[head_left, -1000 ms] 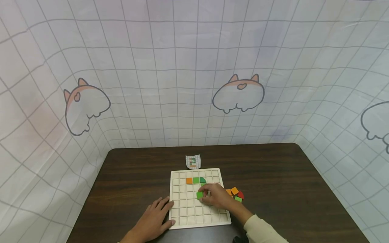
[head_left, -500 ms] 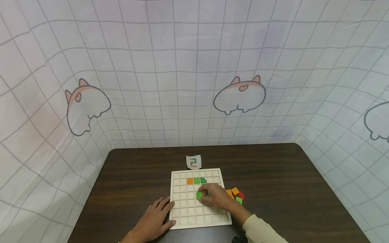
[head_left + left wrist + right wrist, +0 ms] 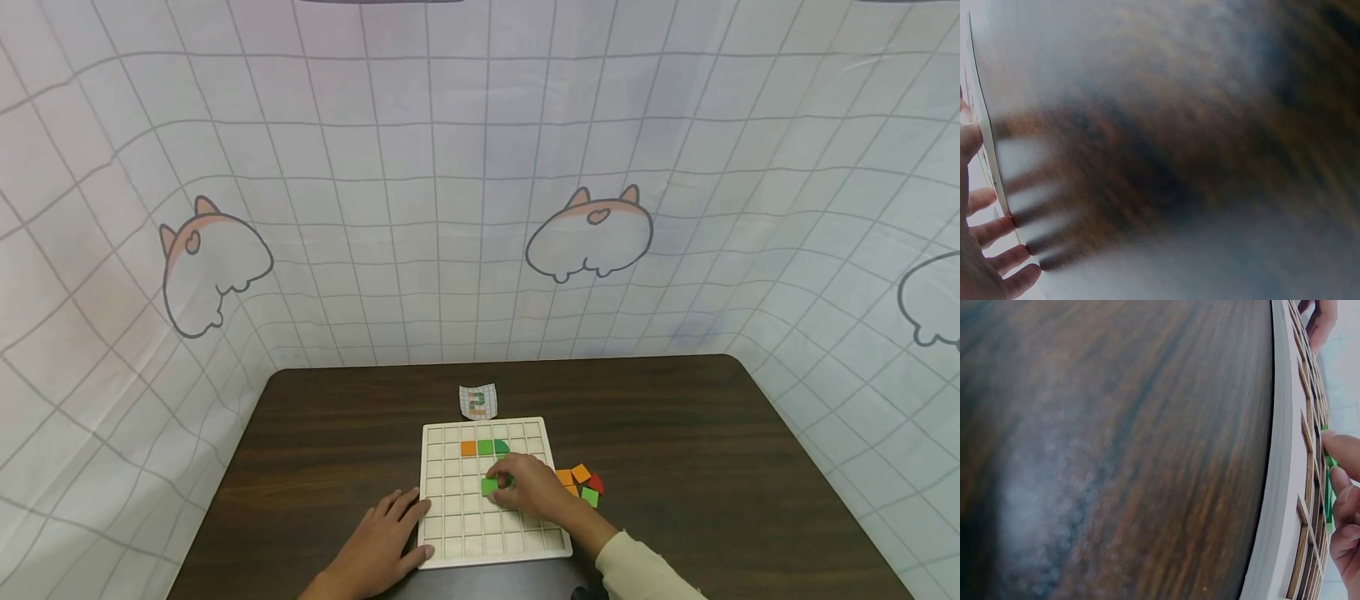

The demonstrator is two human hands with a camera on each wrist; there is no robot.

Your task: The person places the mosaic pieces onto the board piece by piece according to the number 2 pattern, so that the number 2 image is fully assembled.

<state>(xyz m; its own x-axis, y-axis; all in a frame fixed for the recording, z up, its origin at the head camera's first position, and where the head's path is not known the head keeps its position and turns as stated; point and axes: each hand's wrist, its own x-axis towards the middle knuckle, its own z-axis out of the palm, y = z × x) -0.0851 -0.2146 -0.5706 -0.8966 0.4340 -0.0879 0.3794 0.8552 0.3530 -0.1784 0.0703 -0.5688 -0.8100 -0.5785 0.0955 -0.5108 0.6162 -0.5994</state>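
Note:
A cream grid board (image 3: pixel 453 527) lies on the dark table. In its upper rows sit an orange square tile (image 3: pixel 468 448), a green square tile (image 3: pixel 485 447) and a dark green rounded tile (image 3: pixel 502 447). Over the board's middle, my right hand (image 3: pixel 528 487) pinches a bright green square tile (image 3: pixel 489 486) between thumb and fingers; the hand covers the cells beneath it. My left hand (image 3: pixel 378 537) rests at the board's left edge, fingers stretched out, thumb on the rim. In the left wrist view its fingertips (image 3: pixel 1013 259) touch the board's side.
Right of the board lies a small group of loose tiles: orange (image 3: pixel 581 473), red (image 3: pixel 596 483) and light green (image 3: pixel 590 497). A small printed pattern card (image 3: pixel 478 402) lies behind the board. A white grid-patterned curtain (image 3: pixel 450 250) surrounds the table (image 3: pixel 675 467).
My right hand has shifted the green tile slightly left and toward me over the board. My left hand stays at the board's edge.

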